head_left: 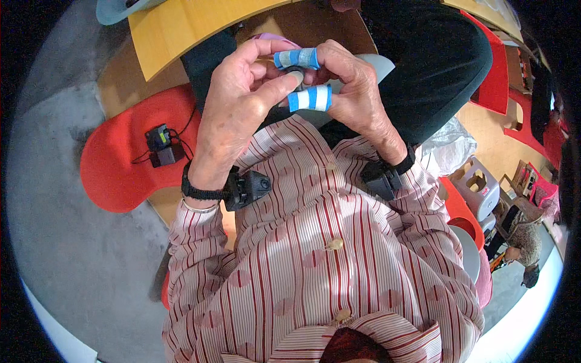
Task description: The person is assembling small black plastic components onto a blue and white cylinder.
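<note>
- Left hand [239,103]: closed in a pinch, thumb laid over a small dark piece [301,86], fingers curled behind.
- Right hand [358,85]: bent in from the other side, thumb and forefinger closed about the same piece; exact contact hidden. Both digits wore blue-and-white wraps [310,98].
- Piece: up between the fingertips, in front of the shirt [315,242]; mostly covered, kind not identified.
- Handling (judged): light, since fingertips alone bore it. Stiffness could not be told; slipperiness and fragility likewise. The wraps probably dulled touch but may have added grip.
- Hold (judged): best by its edges, one hand per side, bare left thumb steadying, wrapped right digits pressing opposite.
- Axis: too little showed to fix the long axis or say which end pointed where.
- Just beyond the fingers: a pinkish-purple curved edge [279,39], nature unclear.
- Further out: wooden table [190,27] ahead; red seat [112,154] to the left, bearing a black device [158,139]; clear plastic bag [454,142] to the right.
</note>
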Action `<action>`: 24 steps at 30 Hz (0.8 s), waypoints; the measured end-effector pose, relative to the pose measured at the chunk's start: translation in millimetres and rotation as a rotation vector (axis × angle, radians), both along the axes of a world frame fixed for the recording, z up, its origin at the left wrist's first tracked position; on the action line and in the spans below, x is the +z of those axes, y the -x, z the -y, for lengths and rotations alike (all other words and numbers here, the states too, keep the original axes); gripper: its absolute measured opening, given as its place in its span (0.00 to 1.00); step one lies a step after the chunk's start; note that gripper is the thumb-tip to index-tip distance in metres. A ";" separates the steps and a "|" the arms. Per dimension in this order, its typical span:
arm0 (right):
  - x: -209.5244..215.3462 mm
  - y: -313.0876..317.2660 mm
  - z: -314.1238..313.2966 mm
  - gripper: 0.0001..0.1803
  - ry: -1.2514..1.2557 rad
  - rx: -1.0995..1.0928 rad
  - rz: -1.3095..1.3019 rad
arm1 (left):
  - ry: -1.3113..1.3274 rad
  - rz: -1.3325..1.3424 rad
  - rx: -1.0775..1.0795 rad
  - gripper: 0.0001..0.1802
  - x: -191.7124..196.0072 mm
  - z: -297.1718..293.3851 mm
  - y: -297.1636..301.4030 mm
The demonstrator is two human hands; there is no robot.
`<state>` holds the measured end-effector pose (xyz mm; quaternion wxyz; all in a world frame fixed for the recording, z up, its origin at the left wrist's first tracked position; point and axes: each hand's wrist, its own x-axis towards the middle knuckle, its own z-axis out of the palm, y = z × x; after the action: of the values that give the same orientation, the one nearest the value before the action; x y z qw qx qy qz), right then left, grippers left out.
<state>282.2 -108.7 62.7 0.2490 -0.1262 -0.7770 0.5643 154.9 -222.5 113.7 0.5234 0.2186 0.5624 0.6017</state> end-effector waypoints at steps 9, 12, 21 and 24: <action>1.9 1.5 3.6 0.19 0.569 0.017 -0.005 | -0.080 0.111 -0.043 0.17 -0.8 0.0 7.6; 0.4 0.2 1.6 0.19 0.529 0.080 -0.012 | -0.153 -0.744 0.048 0.19 -10.2 9.4 2.7; 12.8 5.7 11.6 0.17 0.805 0.119 -0.047 | -0.475 -1.511 0.114 0.20 -11.9 2.3 10.2; 13.8 2.7 11.8 0.17 0.948 0.127 0.018 | -0.607 -1.564 0.033 0.20 -11.8 1.1 13.2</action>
<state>279.6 -120.6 76.5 0.1223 -0.1830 -0.4420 0.8696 141.7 -223.6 102.0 -0.1079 0.6960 0.5799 0.4094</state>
